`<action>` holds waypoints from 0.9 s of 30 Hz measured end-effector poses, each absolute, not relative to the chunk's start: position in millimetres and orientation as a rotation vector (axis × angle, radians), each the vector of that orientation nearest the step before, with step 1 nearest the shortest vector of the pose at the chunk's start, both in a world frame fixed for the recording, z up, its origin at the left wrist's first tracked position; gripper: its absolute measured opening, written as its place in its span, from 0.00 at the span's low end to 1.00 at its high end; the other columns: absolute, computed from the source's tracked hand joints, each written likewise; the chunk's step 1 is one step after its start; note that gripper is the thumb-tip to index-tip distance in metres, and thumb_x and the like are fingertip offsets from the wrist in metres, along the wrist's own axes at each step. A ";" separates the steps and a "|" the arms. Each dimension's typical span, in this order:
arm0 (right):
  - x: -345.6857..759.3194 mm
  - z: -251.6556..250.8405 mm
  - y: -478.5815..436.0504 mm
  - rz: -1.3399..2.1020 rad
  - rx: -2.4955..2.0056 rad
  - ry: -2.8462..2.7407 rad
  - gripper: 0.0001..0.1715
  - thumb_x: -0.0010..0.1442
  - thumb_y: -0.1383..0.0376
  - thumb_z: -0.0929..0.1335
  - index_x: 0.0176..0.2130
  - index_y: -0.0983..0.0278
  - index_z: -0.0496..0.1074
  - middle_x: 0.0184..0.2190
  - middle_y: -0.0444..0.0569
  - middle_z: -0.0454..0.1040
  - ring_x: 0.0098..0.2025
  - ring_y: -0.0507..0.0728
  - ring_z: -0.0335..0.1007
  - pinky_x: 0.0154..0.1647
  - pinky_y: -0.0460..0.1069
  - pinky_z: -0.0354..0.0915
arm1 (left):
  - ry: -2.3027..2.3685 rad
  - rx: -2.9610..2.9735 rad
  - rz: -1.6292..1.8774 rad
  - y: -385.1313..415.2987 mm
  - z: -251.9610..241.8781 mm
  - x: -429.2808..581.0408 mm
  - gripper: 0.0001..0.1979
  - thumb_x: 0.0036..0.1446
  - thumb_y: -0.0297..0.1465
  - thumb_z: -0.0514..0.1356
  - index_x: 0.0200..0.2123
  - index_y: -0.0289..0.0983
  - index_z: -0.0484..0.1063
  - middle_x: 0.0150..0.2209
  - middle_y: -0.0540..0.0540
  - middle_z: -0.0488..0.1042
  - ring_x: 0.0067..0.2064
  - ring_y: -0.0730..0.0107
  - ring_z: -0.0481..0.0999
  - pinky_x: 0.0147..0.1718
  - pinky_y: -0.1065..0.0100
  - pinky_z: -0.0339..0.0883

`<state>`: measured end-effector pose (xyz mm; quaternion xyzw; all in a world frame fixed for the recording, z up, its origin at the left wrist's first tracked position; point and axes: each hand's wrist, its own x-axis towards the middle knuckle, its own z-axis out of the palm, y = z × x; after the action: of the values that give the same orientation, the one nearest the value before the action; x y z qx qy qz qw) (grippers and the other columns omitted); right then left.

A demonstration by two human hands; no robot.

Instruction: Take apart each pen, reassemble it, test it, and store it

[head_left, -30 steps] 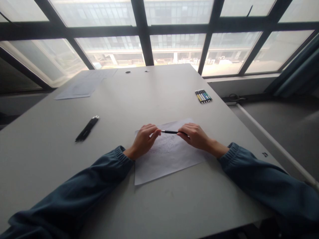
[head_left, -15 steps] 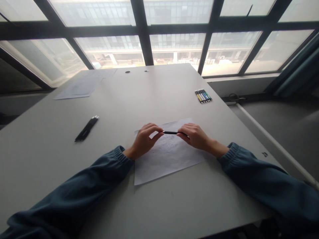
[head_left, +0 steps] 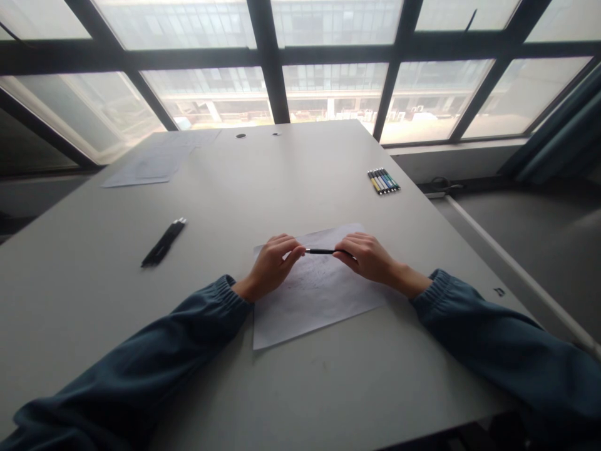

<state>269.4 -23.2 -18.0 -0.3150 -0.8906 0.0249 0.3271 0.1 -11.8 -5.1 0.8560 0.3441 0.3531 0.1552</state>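
Through the head camera I have both bare hands ahead of me, working over a large white table [head_left: 295,188]. The slim black pen with a silver end [head_left: 320,251] lies level between them, held just above a white sheet of paper [head_left: 319,316] with faint dark marks near its middle. My right hand [head_left: 369,255] is narrow, its thumb and fingers closed around the pen's black barrel, which runs in under the palm. My left hand [head_left: 272,266] is narrow too, thumb and fingertips drawn together on the silver end; how firmly they pinch it I cannot tell. Both forearms reach in wearing dark blue sleeves [head_left: 197,332] with gathered cuffs. Well off to my left, a bundle of black pens with pale tips [head_left: 163,244] lies slantwise on the tabletop. Beyond my right hand, near the table's right edge, I see a neat row of pens with yellow, white, blue and green barrels [head_left: 384,181], side by side. More thin white sheets [head_left: 150,166] overlap at the far left corner. Past the table stands a window wall with dark frames [head_left: 272,56], and a dark blue curtain [head_left: 539,150] hangs at the right.
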 end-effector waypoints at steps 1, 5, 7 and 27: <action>269.4 -17.9 -23.2 0.066 -0.824 -2.334 0.12 0.71 0.60 0.64 0.37 0.63 0.72 0.31 0.51 0.77 0.34 0.57 0.71 0.40 0.51 0.62 | 0.983 2.458 1.005 -11.8 -5.2 0.2 0.20 0.70 0.40 0.53 0.28 0.37 0.73 0.27 0.47 0.74 0.34 0.67 0.72 0.40 0.64 0.65; 269.3 -17.0 -23.3 0.066 -0.827 -2.342 0.13 0.71 0.60 0.64 0.37 0.63 0.72 0.31 0.51 0.77 0.34 0.57 0.71 0.40 0.51 0.62 | 0.973 2.466 1.027 -12.6 -4.3 1.9 0.18 0.68 0.40 0.56 0.28 0.37 0.73 0.27 0.47 0.75 0.33 0.67 0.72 0.39 0.65 0.65; 269.3 -16.8 -23.5 0.061 -0.828 -2.342 0.13 0.71 0.60 0.64 0.37 0.64 0.72 0.31 0.51 0.77 0.34 0.57 0.71 0.40 0.51 0.62 | 0.959 2.459 1.062 -13.1 -3.6 2.8 0.15 0.67 0.39 0.58 0.30 0.37 0.74 0.29 0.46 0.76 0.34 0.67 0.73 0.39 0.64 0.66; 269.4 -18.0 -24.0 0.067 -0.834 -2.316 0.12 0.70 0.60 0.64 0.37 0.64 0.72 0.31 0.51 0.77 0.34 0.57 0.71 0.40 0.51 0.63 | 0.970 2.411 1.110 -14.1 -1.5 2.7 0.10 0.65 0.38 0.61 0.36 0.37 0.76 0.33 0.45 0.77 0.37 0.66 0.74 0.40 0.64 0.68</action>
<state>269.4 -24.0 -18.0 -0.3194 -0.8869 0.0258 0.3328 2.7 -14.1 -1.5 0.8427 0.3388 0.3878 0.1571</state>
